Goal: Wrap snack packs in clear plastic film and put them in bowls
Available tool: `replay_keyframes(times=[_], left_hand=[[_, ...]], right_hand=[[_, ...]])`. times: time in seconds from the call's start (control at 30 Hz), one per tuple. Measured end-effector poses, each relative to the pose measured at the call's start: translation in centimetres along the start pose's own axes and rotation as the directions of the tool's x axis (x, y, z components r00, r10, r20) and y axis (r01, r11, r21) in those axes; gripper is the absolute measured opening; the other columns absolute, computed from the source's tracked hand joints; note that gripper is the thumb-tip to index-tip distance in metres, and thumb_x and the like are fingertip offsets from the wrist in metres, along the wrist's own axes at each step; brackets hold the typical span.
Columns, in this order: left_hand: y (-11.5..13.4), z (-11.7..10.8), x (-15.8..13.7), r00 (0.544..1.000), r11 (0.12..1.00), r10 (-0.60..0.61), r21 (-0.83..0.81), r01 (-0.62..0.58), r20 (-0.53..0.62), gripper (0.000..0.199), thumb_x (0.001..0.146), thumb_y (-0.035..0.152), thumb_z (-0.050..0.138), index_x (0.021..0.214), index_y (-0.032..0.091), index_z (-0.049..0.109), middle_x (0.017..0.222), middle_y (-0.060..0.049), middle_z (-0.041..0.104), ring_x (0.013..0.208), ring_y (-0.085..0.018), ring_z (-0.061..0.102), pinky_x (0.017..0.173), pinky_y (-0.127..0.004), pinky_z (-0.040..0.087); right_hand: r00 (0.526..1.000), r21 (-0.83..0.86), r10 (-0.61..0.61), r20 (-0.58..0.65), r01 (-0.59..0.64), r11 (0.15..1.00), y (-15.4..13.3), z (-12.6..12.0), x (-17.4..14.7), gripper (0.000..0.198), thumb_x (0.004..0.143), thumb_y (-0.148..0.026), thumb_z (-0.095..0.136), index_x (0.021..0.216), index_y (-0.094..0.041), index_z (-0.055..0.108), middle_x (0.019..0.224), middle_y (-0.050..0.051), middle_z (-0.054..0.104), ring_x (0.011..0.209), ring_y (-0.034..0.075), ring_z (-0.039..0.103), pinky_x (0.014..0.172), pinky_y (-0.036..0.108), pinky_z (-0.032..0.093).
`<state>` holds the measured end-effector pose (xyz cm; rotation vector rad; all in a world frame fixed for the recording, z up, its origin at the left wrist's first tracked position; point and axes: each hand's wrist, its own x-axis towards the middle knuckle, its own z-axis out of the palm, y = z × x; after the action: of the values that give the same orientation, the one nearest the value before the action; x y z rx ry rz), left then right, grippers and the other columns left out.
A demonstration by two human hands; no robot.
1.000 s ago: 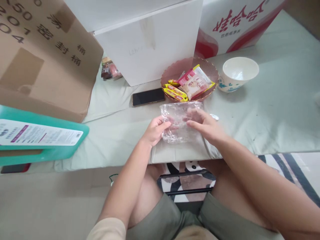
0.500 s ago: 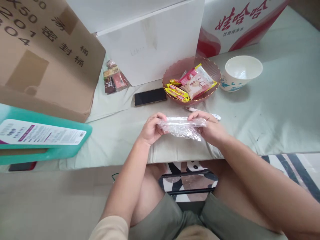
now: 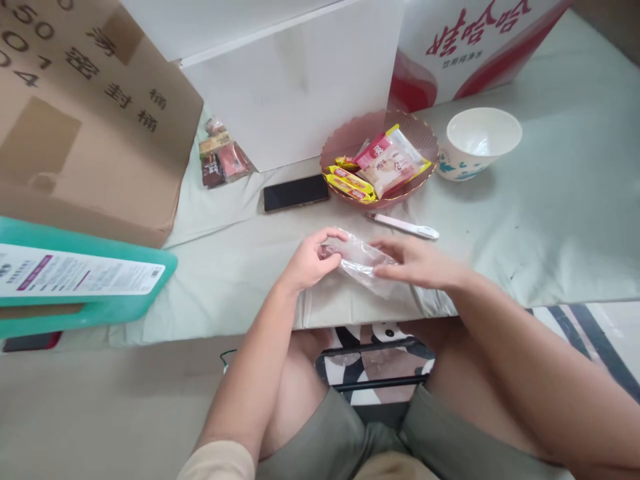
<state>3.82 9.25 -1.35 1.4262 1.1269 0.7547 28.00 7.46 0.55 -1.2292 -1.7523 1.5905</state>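
A crumpled clear plastic bag (image 3: 363,257) is spread between my hands, just above the front part of the cloth-covered table. My left hand (image 3: 315,259) curls around its left end, thumb and forefinger bent over the film. At the other end, my right hand (image 3: 420,262) has its fingers and thumb apart, with the thumb touching the film. Whether the right fingers also pinch the bag underneath is hidden. Just beyond the bag lies a slim pink-and-white pen-like tool (image 3: 403,225).
A pink scalloped bowl (image 3: 333,143) of wrapped snacks stands behind, between a black phone (image 3: 296,193) and a white paper bowl (image 3: 480,143). Snack packets (image 3: 224,157) lie back left. A cardboard box (image 3: 100,147), a teal jug (image 3: 155,267) and white boxes (image 3: 300,87) flank the table.
The bag was stretched level between both hands and is now slanted and looser. My right hand's fingers have spread from their pinch. The left hand keeps hold of its end.
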Motion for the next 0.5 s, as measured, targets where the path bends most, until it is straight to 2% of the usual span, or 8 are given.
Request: replay_keyframes(times=[0.07,0.13,0.17,0.2,0.27,0.37,0.43,0.5], left_hand=[[0.1,-0.2,-0.1,0.976,0.989,0.102,0.122,-0.080,-0.193,0.039,0.072,0.015,0.060,0.110,0.022,0.064,0.103,-0.005,0.069,0.082,-0.016,0.068,0.067,-0.026,0.053],[0.6,0.0,-0.6,0.877,0.931,0.291,0.323,-0.168,-0.382,0.035,0.074,0.015,0.060,0.108,0.022,0.064,0.110,-0.007,0.069,0.102,-0.020,0.068,0.083,-0.032,0.057],[0.9,0.2,-0.9,0.833,0.887,0.378,0.416,-0.201,-0.403,0.030,0.075,0.017,0.062,0.105,0.021,0.065,0.112,-0.008,0.069,0.109,-0.022,0.067,0.092,-0.035,0.056],[1.3,0.6,-1.4,0.821,0.849,0.431,0.477,-0.228,-0.374,0.027,0.077,0.020,0.064,0.104,0.021,0.066,0.115,-0.008,0.070,0.113,-0.023,0.066,0.099,-0.039,0.054],[1.9,1.7,-2.1,0.893,0.844,0.392,0.471,-0.255,-0.221,0.031,0.079,0.027,0.067,0.110,0.021,0.067,0.119,-0.009,0.072,0.114,-0.024,0.067,0.104,-0.041,0.053],[1.9,2.9,-2.5,0.988,0.955,0.152,0.262,-0.142,-0.018,0.042,0.081,0.033,0.068,0.121,0.020,0.067,0.116,-0.009,0.075,0.102,-0.023,0.071,0.093,-0.036,0.058],[1.4,2.8,-2.4,0.999,0.990,0.033,0.139,-0.028,-0.030,0.037,0.080,0.032,0.069,0.115,0.020,0.070,0.105,-0.007,0.078,0.091,-0.022,0.072,0.083,-0.032,0.058],[0.9,1.9,-2.3,0.984,0.997,-0.032,0.064,0.044,-0.178,0.028,0.078,0.030,0.072,0.104,0.020,0.073,0.097,-0.005,0.078,0.085,-0.020,0.071,0.077,-0.029,0.056]], right_hand=[[0.994,-0.119,0.045,0.101,-0.033,0.992,-0.2,0.8,0.1,0.016,0.080,-0.032,0.065,0.089,-0.019,0.070,0.084,0.003,0.073,0.076,0.020,0.067,0.072,0.033,0.053],[0.997,-0.149,0.037,0.073,-0.025,0.989,-0.3,1.5,0.2,0.014,0.082,-0.025,0.059,0.087,-0.018,0.070,0.080,0.002,0.072,0.073,0.019,0.064,0.069,0.031,0.050],[0.999,-0.138,0.016,0.049,-0.009,0.990,-0.4,1.7,0.2,0.016,0.082,-0.023,0.057,0.090,-0.018,0.070,0.081,0.002,0.072,0.073,0.018,0.064,0.069,0.030,0.049],[0.999,-0.121,-0.012,0.039,0.017,0.992,-0.4,1.9,0.2,0.017,0.081,-0.022,0.057,0.092,-0.018,0.070,0.081,0.001,0.071,0.072,0.017,0.063,0.069,0.030,0.048],[0.995,-0.043,-0.085,0.055,0.087,0.995,-0.4,2.2,0.2,0.017,0.082,-0.021,0.056,0.093,-0.018,0.068,0.080,0.000,0.070,0.071,0.016,0.061,0.069,0.029,0.048],[0.979,0.115,-0.195,0.060,0.187,0.976,-0.6,2.5,0.2,0.016,0.085,-0.021,0.054,0.095,-0.019,0.067,0.082,0.000,0.070,0.075,0.016,0.063,0.074,0.030,0.050],[0.971,0.157,-0.236,0.030,0.229,0.961,-0.7,2.5,0.3,0.020,0.086,-0.022,0.053,0.099,-0.019,0.068,0.092,0.002,0.073,0.087,0.018,0.066,0.083,0.032,0.052],[0.980,0.149,-0.198,-0.034,0.201,0.968,-0.8,2.3,0.4,0.023,0.088,-0.022,0.053,0.104,-0.020,0.069,0.104,0.004,0.074,0.094,0.018,0.067,0.086,0.034,0.051]])
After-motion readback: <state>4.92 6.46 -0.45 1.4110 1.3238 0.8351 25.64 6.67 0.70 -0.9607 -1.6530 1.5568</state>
